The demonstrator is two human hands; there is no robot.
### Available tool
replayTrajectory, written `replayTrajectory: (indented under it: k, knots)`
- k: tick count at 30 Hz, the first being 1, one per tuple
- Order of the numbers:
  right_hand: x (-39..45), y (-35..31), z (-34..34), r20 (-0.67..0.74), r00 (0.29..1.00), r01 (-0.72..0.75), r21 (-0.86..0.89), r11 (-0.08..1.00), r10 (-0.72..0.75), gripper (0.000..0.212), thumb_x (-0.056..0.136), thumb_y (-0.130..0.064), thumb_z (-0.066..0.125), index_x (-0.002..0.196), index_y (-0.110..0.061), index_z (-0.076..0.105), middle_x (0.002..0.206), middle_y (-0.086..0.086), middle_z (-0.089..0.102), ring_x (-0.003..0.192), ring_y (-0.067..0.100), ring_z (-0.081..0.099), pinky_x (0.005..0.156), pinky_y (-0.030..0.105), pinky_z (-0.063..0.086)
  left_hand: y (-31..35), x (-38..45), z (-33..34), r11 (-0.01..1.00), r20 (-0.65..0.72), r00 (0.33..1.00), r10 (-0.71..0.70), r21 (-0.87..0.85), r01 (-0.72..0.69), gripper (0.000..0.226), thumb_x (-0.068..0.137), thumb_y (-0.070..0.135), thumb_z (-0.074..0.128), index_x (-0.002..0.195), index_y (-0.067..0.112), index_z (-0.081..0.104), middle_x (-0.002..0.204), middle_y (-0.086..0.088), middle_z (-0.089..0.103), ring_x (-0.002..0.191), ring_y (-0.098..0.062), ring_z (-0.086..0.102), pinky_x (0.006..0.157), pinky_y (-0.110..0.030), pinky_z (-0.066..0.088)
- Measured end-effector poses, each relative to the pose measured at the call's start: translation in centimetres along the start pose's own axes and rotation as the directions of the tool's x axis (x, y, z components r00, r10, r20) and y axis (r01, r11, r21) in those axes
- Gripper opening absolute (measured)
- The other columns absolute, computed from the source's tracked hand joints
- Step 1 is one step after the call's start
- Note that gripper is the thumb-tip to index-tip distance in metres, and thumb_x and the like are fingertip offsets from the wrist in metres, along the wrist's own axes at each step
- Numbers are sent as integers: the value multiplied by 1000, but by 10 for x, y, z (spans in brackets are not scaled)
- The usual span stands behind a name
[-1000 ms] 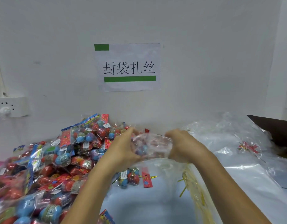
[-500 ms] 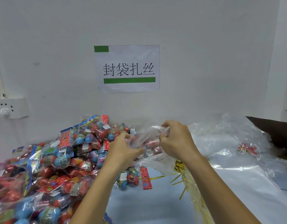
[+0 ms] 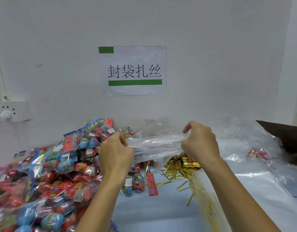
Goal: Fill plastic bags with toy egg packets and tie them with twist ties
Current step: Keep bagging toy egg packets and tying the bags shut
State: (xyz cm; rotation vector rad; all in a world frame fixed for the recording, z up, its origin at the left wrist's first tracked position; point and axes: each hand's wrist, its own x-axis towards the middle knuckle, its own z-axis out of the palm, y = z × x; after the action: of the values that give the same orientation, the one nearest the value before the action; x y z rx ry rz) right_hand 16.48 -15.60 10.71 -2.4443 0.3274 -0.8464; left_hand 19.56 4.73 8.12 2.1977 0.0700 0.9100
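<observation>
A clear plastic bag [image 3: 154, 144] is gripped at its left end by the left hand [image 3: 116, 153], whose fingers are curled round the gathered film. Its right end is pinched by the right hand [image 3: 199, 143], thumb and fingers closed on the plastic, with the index finger raised and bent. The bag is stretched flat between the two hands and held above the counter [image 3: 152, 211]; whether anything is inside it cannot be told.

Just below the bag, at 5 o'clock from its middle, a heap of gold twist ties [image 3: 174, 169] is spread on the counter, with a red and gold bundle [image 3: 188, 162] lying against the right wrist. At 6 o'clock from the left hand a single toy egg packet [image 3: 136, 183] with a red header card is seen. From 7 to 10 o'clock of the left hand a large pile of toy egg packets [image 3: 49, 171], red and blue, is heaped to the frame's edge.

At 3 o'clock from the right hand, loose clear plastic bags [image 3: 248, 148] are piled, with a dark box [image 3: 285, 136] beyond them. At 12 o'clock a paper sign [image 3: 134, 71] is fixed to the wall, and a socket [image 3: 10, 111] is seen at 10 o'clock.
</observation>
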Motion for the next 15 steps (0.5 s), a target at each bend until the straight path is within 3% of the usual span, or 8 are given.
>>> replayTrajectory:
  k: [4, 6, 10, 12, 14, 15]
  knots:
    - [3, 2, -3, 87, 996, 0, 98, 995, -9, 40, 82, -9, 61, 120, -23, 60, 116, 8, 61, 105, 29, 58, 81, 33, 48, 4, 2, 5, 971, 199, 979, 42, -239, 7, 21, 82, 10, 72, 82, 20, 54, 81, 2, 62, 66, -8, 52, 50, -21, 40]
    - [2, 0, 0, 126, 991, 25, 108, 994, -39, 39, 84, -18, 67, 122, -24, 60, 118, 5, 61, 105, 28, 59, 87, 36, 51, 6, -1, 7, 941, 269, 961, 69, -339, 27, 21, 82, 10, 74, 90, 17, 56, 87, 2, 65, 65, -7, 57, 47, -12, 41]
    - [-1, -6, 10, 103, 991, 71, 147, 987, -87, 36, 85, -26, 70, 119, -24, 62, 115, 4, 64, 102, 28, 62, 89, 41, 54, 11, -9, 9, 903, 277, 940, 198, -425, -65, 16, 86, 16, 75, 92, 19, 60, 84, 10, 69, 67, -4, 65, 51, -6, 42]
    - [-1, -6, 13, 69, 995, 57, 125, 990, -66, 35, 83, -25, 69, 117, -25, 63, 113, 3, 63, 100, 28, 61, 84, 38, 53, 10, -9, 9, 915, 256, 951, 174, -398, -60, 14, 85, 15, 76, 90, 18, 63, 80, 7, 70, 61, -5, 65, 47, -10, 44]
    - [-1, -4, 12, -6, 1000, 14, 81, 997, -13, 28, 79, -17, 66, 105, -26, 64, 106, 3, 62, 94, 30, 60, 74, 33, 48, 7, -7, 9, 965, 172, 983, 65, -260, -19, 14, 84, 11, 71, 85, 22, 63, 73, 3, 68, 57, -15, 63, 46, -26, 46]
    - [0, -2, 10, -54, 998, -17, 69, 997, 21, 23, 77, -12, 63, 96, -26, 63, 100, 3, 62, 89, 31, 59, 70, 32, 45, 5, -6, 8, 985, 103, 995, 8, -171, 10, 15, 82, 9, 68, 84, 23, 62, 70, 1, 67, 59, -19, 61, 47, -27, 44]
